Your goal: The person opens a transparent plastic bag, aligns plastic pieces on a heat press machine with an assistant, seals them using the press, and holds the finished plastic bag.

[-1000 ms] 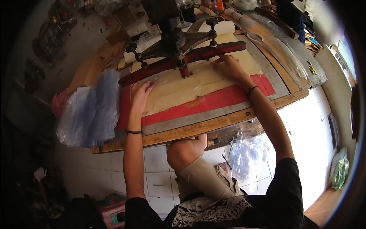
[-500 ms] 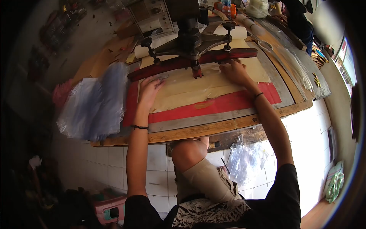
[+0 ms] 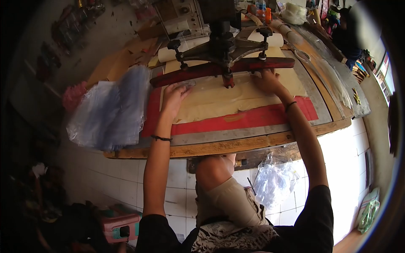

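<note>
My left hand [image 3: 172, 100] is at the left of the pale yellowish sheet [image 3: 219, 103], its fingers closed on a clear plastic piece [image 3: 188, 84] that shows at the fingertips. My right hand [image 3: 268, 83] lies on the sheet's right part with its fingers apart, just below the red bar [image 3: 263, 63]; its fingertips are partly hidden by the bar. Clear plastic glints on the sheet between both hands. The sheet rests on a red sheet [image 3: 236, 121]. Above them the curved bar hangs from a dark metal machine head [image 3: 228, 48] with two black knobs.
A stack of clear plastic bags [image 3: 112, 111] hangs over the table's left edge. The wooden front edge [image 3: 219, 146] runs before my knee. Scissors [image 3: 301, 55] and plastic strips [image 3: 333, 80] lie at the right. Part of another person [image 3: 348, 36] shows at the far right.
The view has shifted, so the table and machine appear further right. My right hand's fingers have spread a little under the bar. My left hand stays at the sheet's left side.
</note>
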The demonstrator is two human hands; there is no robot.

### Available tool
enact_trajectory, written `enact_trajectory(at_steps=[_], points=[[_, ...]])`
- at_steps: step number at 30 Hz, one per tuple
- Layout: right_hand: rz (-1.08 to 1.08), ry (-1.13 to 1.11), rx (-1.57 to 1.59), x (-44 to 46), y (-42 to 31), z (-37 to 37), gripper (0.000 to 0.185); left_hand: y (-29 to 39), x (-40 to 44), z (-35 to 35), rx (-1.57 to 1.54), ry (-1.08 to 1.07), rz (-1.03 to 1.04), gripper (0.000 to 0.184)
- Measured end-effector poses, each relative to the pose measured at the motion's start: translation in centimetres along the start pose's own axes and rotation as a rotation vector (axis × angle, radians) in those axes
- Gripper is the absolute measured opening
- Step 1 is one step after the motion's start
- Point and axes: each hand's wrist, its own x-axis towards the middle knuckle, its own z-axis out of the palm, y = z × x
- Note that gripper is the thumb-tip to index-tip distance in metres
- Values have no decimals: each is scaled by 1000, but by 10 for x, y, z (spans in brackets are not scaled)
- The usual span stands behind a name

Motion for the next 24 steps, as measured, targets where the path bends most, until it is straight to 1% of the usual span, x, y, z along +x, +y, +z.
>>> enact_trajectory(at_steps=[2,6,7,10,11,14,15,18,21,24], points=[[-40,-89,118,-4,4,-16,44,1,0,-2,3,-23,-6,25],[-81,-35,179,2,20,-2,37,8,-6,1,17,-40,-35,25],[-84,-19,199,-3,15,-8,36,9,-7,2,23,-53,-30,25],[-81,-172,278,-2,13,-21,36,12,-10,5,38,-81,-19,25],[-137,-51,351,-1,19,-11,34,13,-10,7,48,-81,-17,24],[-118,-34,508,-3,18,-9,31,8,-3,-2,54,-106,-33,17],[-143,-35,559,0,22,-6,30,8,-3,-2,51,-111,-39,16],[-140,40,457,4,23,2,30,9,-4,1,36,-122,-40,15],[-111,-8,314,-5,15,-12,30,11,-6,5,27,-101,-17,17],[-108,80,315,-7,14,-8,34,12,-11,8,30,-93,-6,20]])
